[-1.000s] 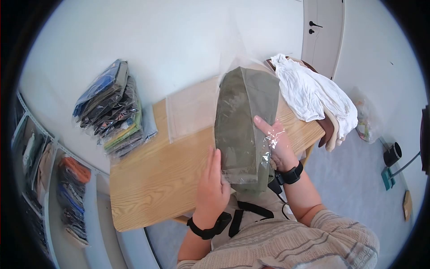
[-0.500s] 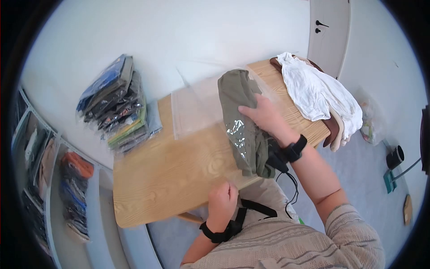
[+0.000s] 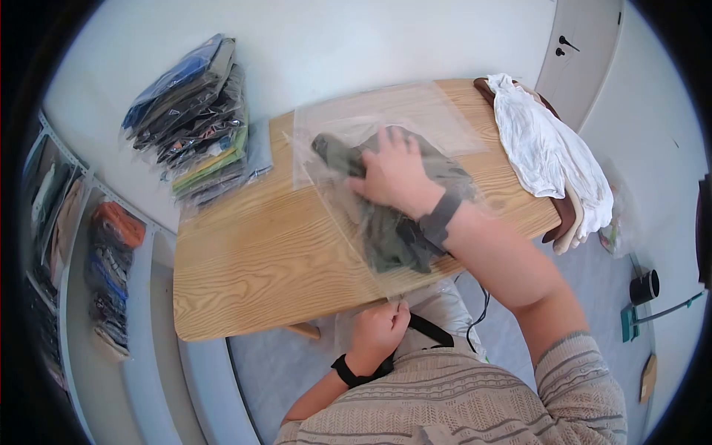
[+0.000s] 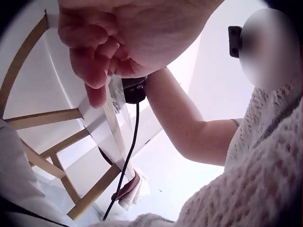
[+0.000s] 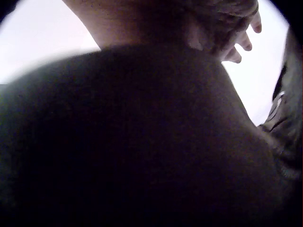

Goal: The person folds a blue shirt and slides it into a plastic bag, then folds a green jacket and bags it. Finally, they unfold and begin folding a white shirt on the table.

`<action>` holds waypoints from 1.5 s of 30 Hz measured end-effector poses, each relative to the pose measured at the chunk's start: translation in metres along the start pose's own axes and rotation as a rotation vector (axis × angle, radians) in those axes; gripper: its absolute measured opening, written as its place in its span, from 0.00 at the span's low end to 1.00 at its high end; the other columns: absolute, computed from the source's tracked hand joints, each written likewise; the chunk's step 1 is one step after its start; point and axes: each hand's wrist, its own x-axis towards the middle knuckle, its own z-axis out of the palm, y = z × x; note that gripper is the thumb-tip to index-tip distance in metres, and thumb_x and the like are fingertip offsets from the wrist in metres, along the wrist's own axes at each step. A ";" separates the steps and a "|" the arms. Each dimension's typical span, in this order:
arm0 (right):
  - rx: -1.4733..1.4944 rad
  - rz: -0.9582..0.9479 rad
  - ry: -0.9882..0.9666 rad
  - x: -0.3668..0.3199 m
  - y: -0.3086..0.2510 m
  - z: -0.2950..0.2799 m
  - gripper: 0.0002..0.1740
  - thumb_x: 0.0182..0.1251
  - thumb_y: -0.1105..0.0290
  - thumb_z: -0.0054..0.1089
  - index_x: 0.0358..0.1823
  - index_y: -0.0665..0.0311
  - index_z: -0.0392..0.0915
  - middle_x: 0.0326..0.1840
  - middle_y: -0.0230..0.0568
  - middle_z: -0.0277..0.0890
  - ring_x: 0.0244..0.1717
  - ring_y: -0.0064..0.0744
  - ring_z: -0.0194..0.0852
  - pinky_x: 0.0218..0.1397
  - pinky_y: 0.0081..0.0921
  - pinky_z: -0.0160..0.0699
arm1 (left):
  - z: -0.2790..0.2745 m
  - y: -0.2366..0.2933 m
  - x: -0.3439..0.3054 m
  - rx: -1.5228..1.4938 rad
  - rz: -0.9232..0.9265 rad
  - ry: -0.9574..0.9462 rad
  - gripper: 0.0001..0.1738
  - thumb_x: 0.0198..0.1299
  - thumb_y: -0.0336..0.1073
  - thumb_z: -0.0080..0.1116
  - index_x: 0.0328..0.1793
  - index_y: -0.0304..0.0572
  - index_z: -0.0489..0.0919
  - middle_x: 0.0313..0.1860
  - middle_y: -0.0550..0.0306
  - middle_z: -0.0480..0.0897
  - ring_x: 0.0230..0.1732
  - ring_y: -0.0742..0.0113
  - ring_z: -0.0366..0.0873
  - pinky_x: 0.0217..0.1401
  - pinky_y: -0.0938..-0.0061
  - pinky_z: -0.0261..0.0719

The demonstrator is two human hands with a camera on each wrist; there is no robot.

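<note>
While the right hand (image 3: 393,174) presses down, the olive garment (image 3: 386,237) lies beneath

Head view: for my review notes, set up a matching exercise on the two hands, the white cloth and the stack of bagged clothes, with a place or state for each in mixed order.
Things:
1. right hand
2. left hand
3. white cloth
4. stack of bagged clothes

Places or states:
A. beside the far left corner of the table
B. draped at the table's right end
C. spread flat on the olive garment in the clear bag
D. curled at the table's near edge, pinching the clear bag's edge

Pairs: 1-C, 2-D, 3-B, 4-A
</note>
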 end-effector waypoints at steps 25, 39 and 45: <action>1.439 0.419 -0.060 -0.195 0.051 0.043 0.16 0.66 0.70 0.59 0.52 0.66 0.69 0.48 0.41 0.76 0.41 0.29 0.79 0.39 0.21 0.74 | -0.019 -0.014 -0.029 -0.140 -0.219 0.128 0.15 0.56 0.41 0.64 0.26 0.36 0.79 0.14 0.50 0.75 0.16 0.64 0.74 0.20 0.72 0.69; 2.603 0.802 -0.375 -0.130 0.037 0.045 0.09 0.63 0.72 0.63 0.38 0.63 0.70 0.30 0.35 0.74 0.26 0.29 0.73 0.30 0.19 0.76 | -0.015 -0.015 -0.024 -0.038 -0.107 0.245 0.10 0.63 0.32 0.57 0.33 0.31 0.80 0.19 0.55 0.80 0.20 0.74 0.77 0.24 0.79 0.73; 2.488 0.810 -0.461 -0.116 0.026 0.056 0.11 0.62 0.68 0.65 0.38 0.59 0.70 0.30 0.33 0.72 0.23 0.27 0.67 0.24 0.19 0.66 | -0.018 -0.011 -0.024 -0.111 -0.196 0.141 0.12 0.64 0.34 0.54 0.32 0.32 0.81 0.17 0.55 0.80 0.20 0.72 0.80 0.24 0.78 0.74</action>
